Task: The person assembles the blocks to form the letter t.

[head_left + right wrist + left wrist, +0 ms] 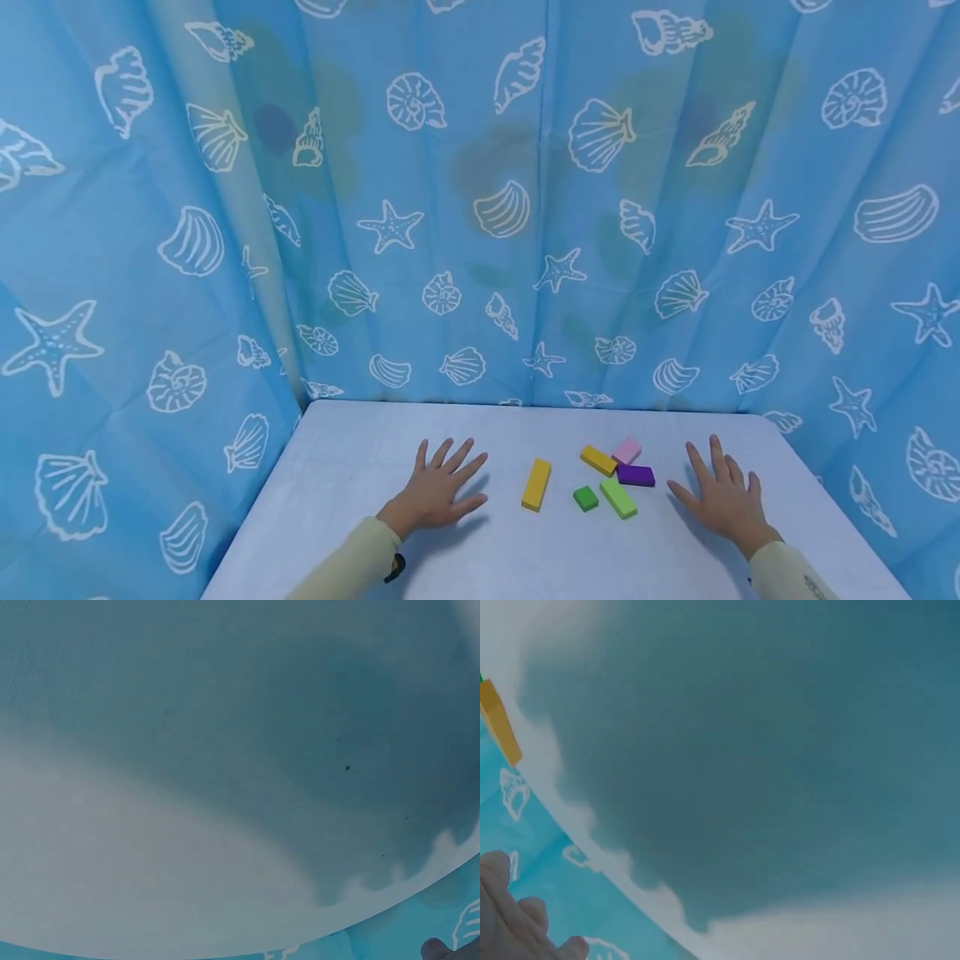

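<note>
Both hands are spread over the white table with nothing in them. The left hand (437, 493) is left of a long yellow block (536, 485), apart from it. To the right of the other blocks is the right hand (724, 502), its fingers stretched out and nearest to a purple block (636, 475). Touching or close to the purple one lie a second yellow block (598, 460), a pink block (627, 451) and a light green block (618, 498). A small green block (585, 498) sits just left of the light green one. In the left wrist view, fingertips (532, 911) show at the lower left.
A white table (345, 442) spreads under the hands, which cast shadows on it. Blue curtains (465, 250) printed with white shells and starfish stand behind the table and at both sides. A dark band (395, 568) is on the left wrist.
</note>
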A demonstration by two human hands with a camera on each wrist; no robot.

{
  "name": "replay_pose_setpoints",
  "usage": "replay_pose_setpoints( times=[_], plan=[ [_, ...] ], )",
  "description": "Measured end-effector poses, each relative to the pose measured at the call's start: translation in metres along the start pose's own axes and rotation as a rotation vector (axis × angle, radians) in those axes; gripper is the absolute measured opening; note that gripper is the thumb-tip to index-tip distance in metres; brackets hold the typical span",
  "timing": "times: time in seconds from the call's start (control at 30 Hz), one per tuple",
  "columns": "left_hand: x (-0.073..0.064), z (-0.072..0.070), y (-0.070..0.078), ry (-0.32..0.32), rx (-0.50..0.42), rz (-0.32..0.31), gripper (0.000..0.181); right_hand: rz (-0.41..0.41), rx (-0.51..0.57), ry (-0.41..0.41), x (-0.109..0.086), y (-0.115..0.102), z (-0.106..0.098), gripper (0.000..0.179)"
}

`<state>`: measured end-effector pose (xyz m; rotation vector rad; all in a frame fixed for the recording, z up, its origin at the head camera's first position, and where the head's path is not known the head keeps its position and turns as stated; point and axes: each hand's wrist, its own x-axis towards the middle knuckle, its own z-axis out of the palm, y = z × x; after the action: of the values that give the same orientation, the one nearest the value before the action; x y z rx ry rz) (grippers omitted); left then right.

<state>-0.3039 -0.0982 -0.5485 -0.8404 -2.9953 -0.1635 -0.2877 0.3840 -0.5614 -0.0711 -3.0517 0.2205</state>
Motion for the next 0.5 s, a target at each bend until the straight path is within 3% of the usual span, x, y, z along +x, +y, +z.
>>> replay_pose_setpoints(
  times=[0.1, 0.3, 0.5],
  plan=[
    [0.009, 0.002, 0.007, 0.002, 0.004, 0.006, 0.067, -0.002, 0.008, -0.001, 0.000, -0.002, -0.002, 0.091],
    [0.020, 0.007, 0.016, 0.033, -0.014, 0.078, 0.067, -0.003, 0.011, 0.001, 0.000, -0.006, -0.004, 0.089],
    [0.026, 0.014, 0.026, -0.029, -0.058, 0.101, 0.064, -0.001, 0.002, -0.019, -0.001, -0.009, -0.002, 0.090]
  ],
)
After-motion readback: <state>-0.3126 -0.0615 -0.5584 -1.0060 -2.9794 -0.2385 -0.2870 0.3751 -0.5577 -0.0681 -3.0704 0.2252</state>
